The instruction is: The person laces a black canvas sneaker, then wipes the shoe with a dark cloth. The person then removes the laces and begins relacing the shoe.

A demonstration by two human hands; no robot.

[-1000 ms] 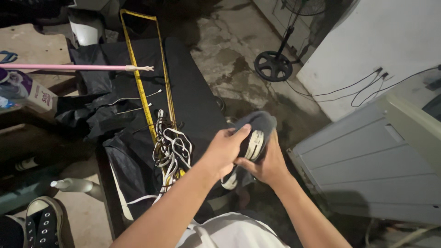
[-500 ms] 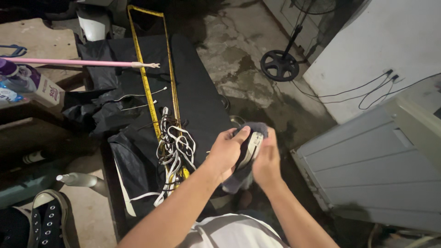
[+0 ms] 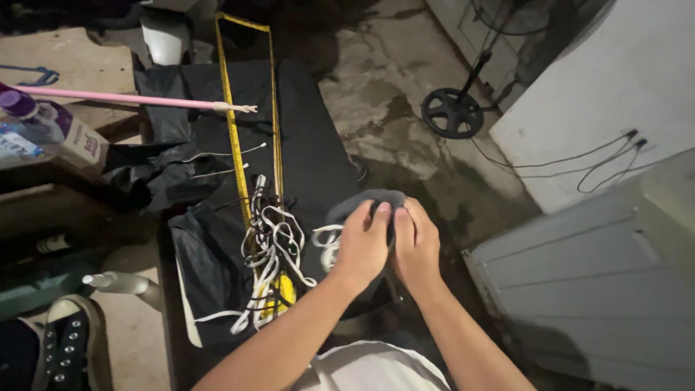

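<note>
My left hand (image 3: 363, 246) and my right hand (image 3: 415, 245) are pressed close together, both gripping a dark grey shoe (image 3: 362, 201) held over the right edge of a black cloth-covered table (image 3: 304, 137). A white lace (image 3: 327, 239) hangs from the shoe at my left hand. Just left of the hands lies a tangle of white laces (image 3: 266, 253) across a yellow measuring tape (image 3: 233, 130).
A pink stick (image 3: 123, 98) lies at upper left beside a bottle and a carton (image 3: 51, 127). Black fabric (image 3: 166, 174) is bunched at the table's left. A black sneaker (image 3: 69, 340) stands at lower left. A fan base (image 3: 452, 112), cables and a grey cabinet (image 3: 579, 289) are at right.
The hands and shoe have shifted left and lower toward the table, and both hands now close over the shoe, hiding its inside.
</note>
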